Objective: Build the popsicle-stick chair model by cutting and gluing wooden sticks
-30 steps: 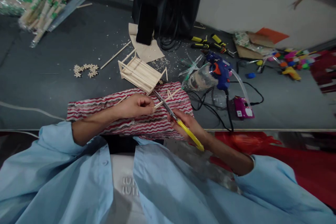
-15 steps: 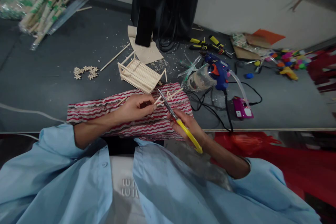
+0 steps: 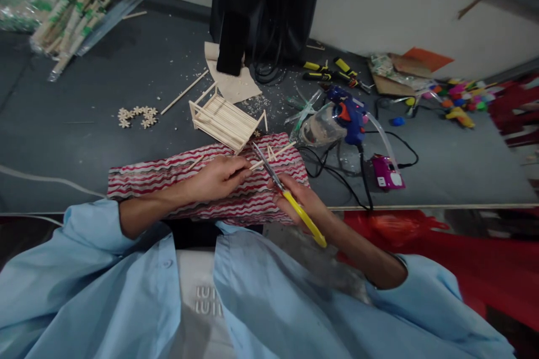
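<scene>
My left hand (image 3: pixel 223 177) is closed, pinching the end of a thin wooden stick (image 3: pixel 283 150) that points up to the right. Yellow-handled scissors (image 3: pixel 303 216) are gripped in my right hand (image 3: pixel 300 199); their blades point up and left and cross the stick near my left fingertips. A few short stick pieces (image 3: pixel 270 152) lie by the blades. Beneath both hands is a red-and-white striped cloth (image 3: pixel 143 178). Just beyond it stands a small frame built of wooden sticks (image 3: pixel 225 118), with a slatted base and upright corner pieces.
A blue glue gun (image 3: pixel 351 118) rests on a clear container (image 3: pixel 320 125), its cord trailing near my right hand. Flower-shaped wooden pieces (image 3: pixel 138 115) and a loose stick (image 3: pixel 184 92) lie left. Pliers (image 3: pixel 332 72), a phone (image 3: pixel 233 44) and bagged sticks (image 3: pixel 69 22) sit farther back.
My left hand has rolled over slightly, and the stick in it has shifted a little to the right. The scissors stay nearly in place; the stick frame has not moved.
</scene>
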Demonstrator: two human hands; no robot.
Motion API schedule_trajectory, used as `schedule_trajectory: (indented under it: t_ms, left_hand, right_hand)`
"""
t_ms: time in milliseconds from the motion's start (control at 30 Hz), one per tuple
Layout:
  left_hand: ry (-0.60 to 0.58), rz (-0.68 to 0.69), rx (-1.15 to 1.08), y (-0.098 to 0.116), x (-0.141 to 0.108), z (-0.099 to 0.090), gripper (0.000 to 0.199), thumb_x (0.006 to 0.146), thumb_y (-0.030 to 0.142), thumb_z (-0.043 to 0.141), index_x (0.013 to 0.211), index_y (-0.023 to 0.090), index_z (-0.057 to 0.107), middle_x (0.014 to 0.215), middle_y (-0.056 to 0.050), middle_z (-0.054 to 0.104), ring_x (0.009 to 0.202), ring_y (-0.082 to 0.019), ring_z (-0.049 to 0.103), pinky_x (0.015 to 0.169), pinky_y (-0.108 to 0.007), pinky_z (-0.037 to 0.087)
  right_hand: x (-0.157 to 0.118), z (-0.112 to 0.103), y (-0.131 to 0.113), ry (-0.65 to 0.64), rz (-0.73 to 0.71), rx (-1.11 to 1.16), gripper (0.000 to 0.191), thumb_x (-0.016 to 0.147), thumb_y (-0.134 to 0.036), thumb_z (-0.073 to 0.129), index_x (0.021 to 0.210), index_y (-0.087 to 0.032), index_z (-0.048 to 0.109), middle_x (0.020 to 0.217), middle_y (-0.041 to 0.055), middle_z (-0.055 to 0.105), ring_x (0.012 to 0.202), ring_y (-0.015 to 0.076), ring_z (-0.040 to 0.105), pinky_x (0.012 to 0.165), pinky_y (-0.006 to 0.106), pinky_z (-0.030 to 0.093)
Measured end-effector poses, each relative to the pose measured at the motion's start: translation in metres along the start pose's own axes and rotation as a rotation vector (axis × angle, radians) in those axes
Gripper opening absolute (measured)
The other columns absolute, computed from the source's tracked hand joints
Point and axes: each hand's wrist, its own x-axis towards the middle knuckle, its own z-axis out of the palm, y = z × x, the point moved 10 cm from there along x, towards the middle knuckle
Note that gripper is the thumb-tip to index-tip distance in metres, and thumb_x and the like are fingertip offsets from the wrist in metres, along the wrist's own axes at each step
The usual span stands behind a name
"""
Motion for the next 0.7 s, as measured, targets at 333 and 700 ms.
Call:
schedule_trajectory:
  t_ms: [333,700]
  left_hand:
    - [-0.039,0.107,0.089,0.0093,-0.0022,0.0031,0.029,0.097,0.027,0.041,0.077,0.016,0.059,0.069,-0.003,0.063,0.065,-0.012,0.057,0.066,-0.022,0.041]
    - [-0.067,0.062,-0.003,0.0080,0.0002,0.0033,0.026,0.096,0.027,0.042,0.077,0.017,0.055,0.070,0.000,0.056,0.067,-0.011,0.053,0.066,-0.021,0.040]
  right_hand:
    - [0.0014,0.0051,0.0027,-0.022,-0.058,0.017,0.020,0.081,-0.025,0.050,0.098,-0.021,0.058,0.077,0.0003,0.060,0.067,0.0156,0.053,0.063,0.027,0.042]
    - [-0.0030,0.0028,0.0015,0.040,-0.054,-0.026,0.032,0.078,-0.019,0.049,0.108,-0.022,0.059,0.075,-0.0011,0.058,0.064,0.0148,0.052,0.063,0.027,0.042]
